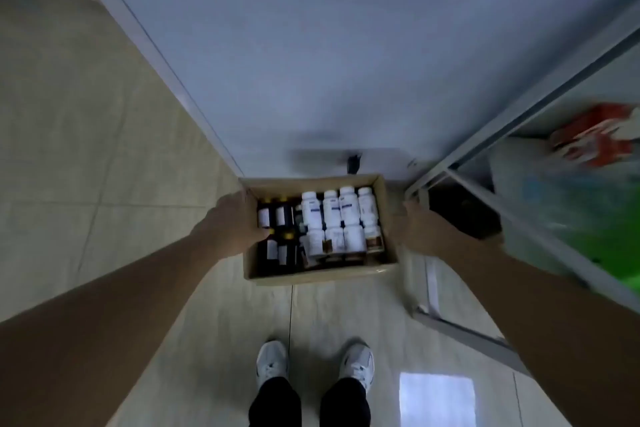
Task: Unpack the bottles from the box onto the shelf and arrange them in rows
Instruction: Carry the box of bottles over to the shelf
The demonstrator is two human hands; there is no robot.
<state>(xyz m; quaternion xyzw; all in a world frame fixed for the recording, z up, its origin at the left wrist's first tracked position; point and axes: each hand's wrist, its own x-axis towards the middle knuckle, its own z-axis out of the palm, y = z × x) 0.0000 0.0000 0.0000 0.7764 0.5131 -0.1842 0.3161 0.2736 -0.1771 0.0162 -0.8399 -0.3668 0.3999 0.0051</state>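
Note:
An open cardboard box [322,274] sits low in front of me, near the base of a pale wall. Several white bottles [332,215] lie packed in its right half and several dark bottles with yellow caps [282,215] in its left half. My left hand [232,225] grips the box's left wall, thumb inside against a dark bottle. My right hand [412,229] is pressed on the box's right side, fingers hidden behind the wall. A grey metal shelf [519,218] stands to the right of the box.
The shelf holds a red-and-white package [595,135] and a green item [616,243], both blurred. Its lower frame [450,322] reaches out over the tiled floor on the right. My white shoes [315,364] stand just behind the box. A white wall rises behind it.

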